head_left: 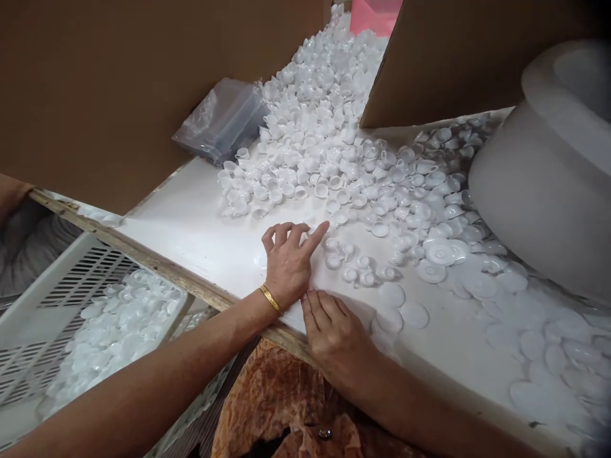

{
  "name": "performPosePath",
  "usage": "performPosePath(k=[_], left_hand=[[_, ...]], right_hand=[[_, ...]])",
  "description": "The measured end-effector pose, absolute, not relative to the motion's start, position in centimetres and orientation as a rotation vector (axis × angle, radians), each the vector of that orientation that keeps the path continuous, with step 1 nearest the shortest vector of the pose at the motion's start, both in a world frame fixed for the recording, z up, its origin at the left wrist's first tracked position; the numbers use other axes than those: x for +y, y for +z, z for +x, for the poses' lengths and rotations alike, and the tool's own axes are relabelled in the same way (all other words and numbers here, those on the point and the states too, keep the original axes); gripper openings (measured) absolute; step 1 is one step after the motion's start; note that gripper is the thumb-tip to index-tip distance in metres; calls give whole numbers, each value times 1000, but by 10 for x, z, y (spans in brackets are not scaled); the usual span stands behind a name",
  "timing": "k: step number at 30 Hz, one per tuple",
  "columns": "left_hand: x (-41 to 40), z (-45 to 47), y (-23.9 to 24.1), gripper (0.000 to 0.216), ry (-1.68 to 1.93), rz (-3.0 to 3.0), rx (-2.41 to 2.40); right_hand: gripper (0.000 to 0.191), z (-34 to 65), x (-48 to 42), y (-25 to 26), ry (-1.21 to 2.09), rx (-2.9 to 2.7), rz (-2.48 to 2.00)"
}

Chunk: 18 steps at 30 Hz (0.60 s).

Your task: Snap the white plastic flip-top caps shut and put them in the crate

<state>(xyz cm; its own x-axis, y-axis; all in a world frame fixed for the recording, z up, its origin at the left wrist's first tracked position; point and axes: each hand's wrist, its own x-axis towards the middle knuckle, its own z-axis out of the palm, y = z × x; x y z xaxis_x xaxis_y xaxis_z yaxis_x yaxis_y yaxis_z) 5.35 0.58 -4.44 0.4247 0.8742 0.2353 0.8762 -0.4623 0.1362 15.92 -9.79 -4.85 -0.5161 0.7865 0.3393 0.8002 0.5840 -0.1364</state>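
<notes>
My left hand [289,261], with a gold bracelet [271,300] at its wrist, is over the white tabletop with fingers bent and apart and the thumb stretched out to the right. Its fingertips are partly hidden, and a small glossy white patch shows beside it. My right hand [337,334] is at the table's front edge, right by the left wrist. Its fingers are pressed together, and what they hold, if anything, is hidden. Close by to the right is a group of small white cups [363,270], with flat white discs like small saucers [392,296] nearer me.
A large heap of tiny white cups [324,140] spreads across the back. A plastic-wrapped packet [224,121] leans against cardboard [157,76]. At right stands a big pale pot [515,172]. Below left, a white slatted crate [88,257] holds many white pieces. Someone's arm [12,194] shows at far left.
</notes>
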Motion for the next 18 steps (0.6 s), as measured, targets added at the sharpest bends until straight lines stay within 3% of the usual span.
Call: performPosePath(k=[8,15,18], left_hand=[[3,50,-36,50,-422,-2504,-1583],[18,-11,-19,47,-216,-2336,-1699],[25,-30,-22,49,-363,-2308,-1838]], right_hand=[[34,176,-90,-46,129,-2372,-1273],[16,257,-90,-28,90,-2044,-1752],[12,280,-107,-32,73,-2077,-1871]])
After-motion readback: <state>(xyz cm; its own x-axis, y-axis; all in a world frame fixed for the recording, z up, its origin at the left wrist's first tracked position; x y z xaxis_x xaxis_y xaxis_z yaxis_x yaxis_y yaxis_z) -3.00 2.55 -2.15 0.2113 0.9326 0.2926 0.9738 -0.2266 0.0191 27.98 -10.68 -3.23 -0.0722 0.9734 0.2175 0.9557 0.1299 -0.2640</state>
